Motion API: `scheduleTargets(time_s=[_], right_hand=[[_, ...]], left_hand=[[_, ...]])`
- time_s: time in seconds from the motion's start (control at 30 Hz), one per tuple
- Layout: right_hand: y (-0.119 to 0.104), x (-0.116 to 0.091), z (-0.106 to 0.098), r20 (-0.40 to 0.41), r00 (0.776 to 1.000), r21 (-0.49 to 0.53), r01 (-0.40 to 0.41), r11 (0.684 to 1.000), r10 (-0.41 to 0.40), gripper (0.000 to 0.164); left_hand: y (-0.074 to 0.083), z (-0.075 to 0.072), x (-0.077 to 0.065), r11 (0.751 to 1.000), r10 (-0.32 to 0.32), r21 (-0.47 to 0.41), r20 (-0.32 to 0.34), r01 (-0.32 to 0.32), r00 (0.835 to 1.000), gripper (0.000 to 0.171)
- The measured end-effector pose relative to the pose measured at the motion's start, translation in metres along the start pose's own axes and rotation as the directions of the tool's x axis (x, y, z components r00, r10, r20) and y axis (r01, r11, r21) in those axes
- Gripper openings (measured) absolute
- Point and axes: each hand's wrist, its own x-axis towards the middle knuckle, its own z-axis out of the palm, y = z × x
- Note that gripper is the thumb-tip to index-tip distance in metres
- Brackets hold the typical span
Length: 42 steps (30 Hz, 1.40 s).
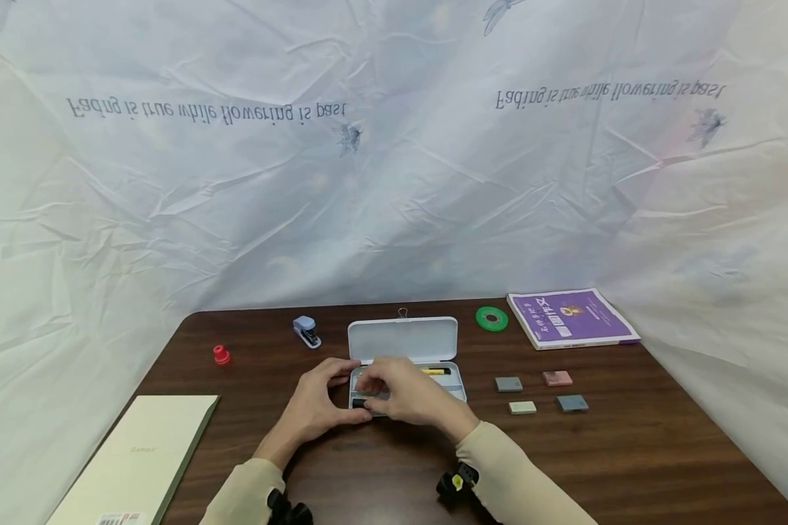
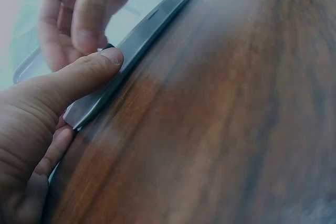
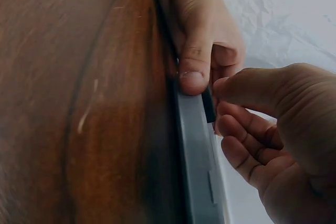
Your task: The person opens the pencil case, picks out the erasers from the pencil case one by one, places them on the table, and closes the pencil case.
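Counting one pale pencil case (image 1: 402, 340), lying on the brown table (image 1: 394, 474) between both hands, lid standing raised at the back. Seeing two items inside: one yellow-and-black stick (image 1: 436, 371) toward the back right and one black piece (image 3: 208, 106) along the front wall, at the left. Counting four small blocks to the right: one grey (image 1: 508, 384), one blue-grey (image 1: 572, 403), one pink (image 1: 557, 378), one cream (image 1: 522, 407). Counting also one green roll (image 1: 483, 324) and one purple book (image 1: 571, 317) at the back right, one stapler (image 1: 306, 330) and one red knobbed piece (image 1: 221, 355) at the back left, one cream notebook (image 1: 141, 452) at the front left.

Gripping the case's left end with the left hand (image 1: 315, 402), pressing the thumb on the front wall just beside the black piece and curving the fingers round the left side. Reaching over the case with the right hand (image 1: 403, 394), curling the fingers loosely and holding the thumb against or just beside the black piece; not being able to tell whether pinching it.
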Motion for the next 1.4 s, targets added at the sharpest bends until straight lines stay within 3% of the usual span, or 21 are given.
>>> scheduleTargets(time_s=[0.27,0.57,1.03,1.4], right_hand=[[0.003,0.000,0.003,0.057,0.998,-0.066,0.017,0.998,-0.013,0.014],[0.001,-0.002,0.002,0.062,0.998,-0.054,-0.011,0.998,0.014,0.015],[-0.004,-0.014,-0.023,-0.040,0.999,-0.002,0.010,1.000,-0.010,0.019],[0.006,-0.049,-0.069,-0.165,0.986,-0.039,-0.018,0.999,0.011,0.020]], left_hand=[[-0.001,0.000,0.002,1.000,0.017,0.011,-0.011,-0.017,1.000,0.088],[0.001,0.001,0.001,1.000,0.009,0.023,-0.020,-0.009,1.000,0.088],[-0.001,0.002,0.000,0.999,-0.008,0.038,-0.013,0.009,1.000,0.089],[-0.001,0.002,0.001,1.000,-0.010,0.021,-0.022,0.010,1.000,0.089]])
